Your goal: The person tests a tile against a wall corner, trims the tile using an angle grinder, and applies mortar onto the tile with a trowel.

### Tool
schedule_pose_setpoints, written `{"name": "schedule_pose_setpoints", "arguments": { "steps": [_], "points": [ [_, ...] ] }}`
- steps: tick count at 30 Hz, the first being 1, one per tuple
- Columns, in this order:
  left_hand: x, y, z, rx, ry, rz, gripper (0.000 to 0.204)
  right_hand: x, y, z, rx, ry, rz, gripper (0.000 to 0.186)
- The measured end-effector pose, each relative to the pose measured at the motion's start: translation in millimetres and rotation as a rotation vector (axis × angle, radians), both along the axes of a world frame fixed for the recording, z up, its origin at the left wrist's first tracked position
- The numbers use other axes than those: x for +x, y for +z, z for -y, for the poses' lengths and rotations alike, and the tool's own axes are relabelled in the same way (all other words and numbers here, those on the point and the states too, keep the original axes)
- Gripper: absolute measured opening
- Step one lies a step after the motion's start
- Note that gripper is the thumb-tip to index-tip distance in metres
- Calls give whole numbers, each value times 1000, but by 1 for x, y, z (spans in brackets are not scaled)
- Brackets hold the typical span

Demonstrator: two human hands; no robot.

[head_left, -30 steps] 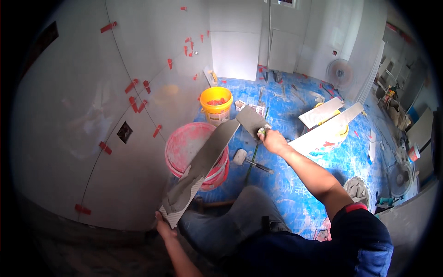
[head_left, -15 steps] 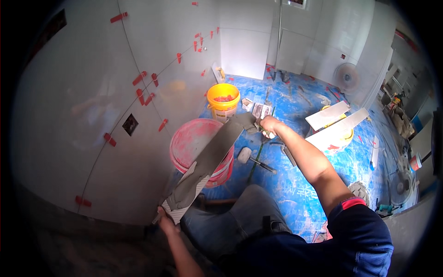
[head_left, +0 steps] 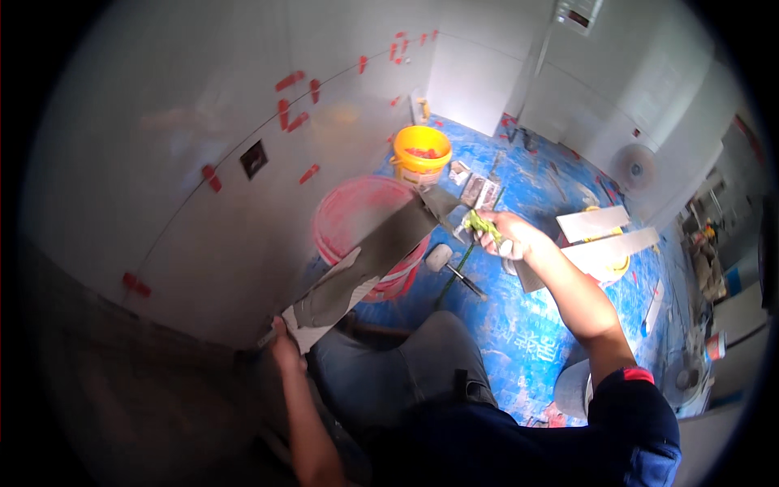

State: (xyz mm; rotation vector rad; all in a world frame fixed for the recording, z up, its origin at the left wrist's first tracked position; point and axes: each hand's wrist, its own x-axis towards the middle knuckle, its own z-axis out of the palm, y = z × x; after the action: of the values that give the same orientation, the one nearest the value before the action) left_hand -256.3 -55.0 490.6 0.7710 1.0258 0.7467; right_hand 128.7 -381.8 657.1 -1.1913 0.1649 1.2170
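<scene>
A long narrow tile strip slants up across the view, with its far part over a round pink-smeared bucket lid. Grey mortar coats most of the strip, leaving ribbed pale tile bare along one edge and at the near end. My left hand is closed around that near end. In my right hand is a trowel with a yellow-green handle, gripped firmly. Its grey blade lies at the strip's far end, against or just above the mortar; contact cannot be made out.
Beyond the lid stands a yellow bucket holding red pieces. A white-headed mallet lies on the blue floor covering. More pale strips rest over a bucket at right. Red clips dot the tiled left wall; a fan stands far right.
The view has turned, shifting the scene. At the strip's far end my right hand has drawn a little away and turned the trowel, showing its handle. My left hand keeps its hold.
</scene>
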Motion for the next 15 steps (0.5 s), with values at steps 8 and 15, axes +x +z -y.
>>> {"name": "schedule_pose_setpoints", "arguments": {
  "steps": [8,15],
  "points": [
    [-30,-10,-12,71,79,3,61,-154,-5,-41,-64,140,-68,37],
    [-51,-11,-14,-80,107,-64,65,-237,-2,-63,-208,490,391,43]
  ]
}}
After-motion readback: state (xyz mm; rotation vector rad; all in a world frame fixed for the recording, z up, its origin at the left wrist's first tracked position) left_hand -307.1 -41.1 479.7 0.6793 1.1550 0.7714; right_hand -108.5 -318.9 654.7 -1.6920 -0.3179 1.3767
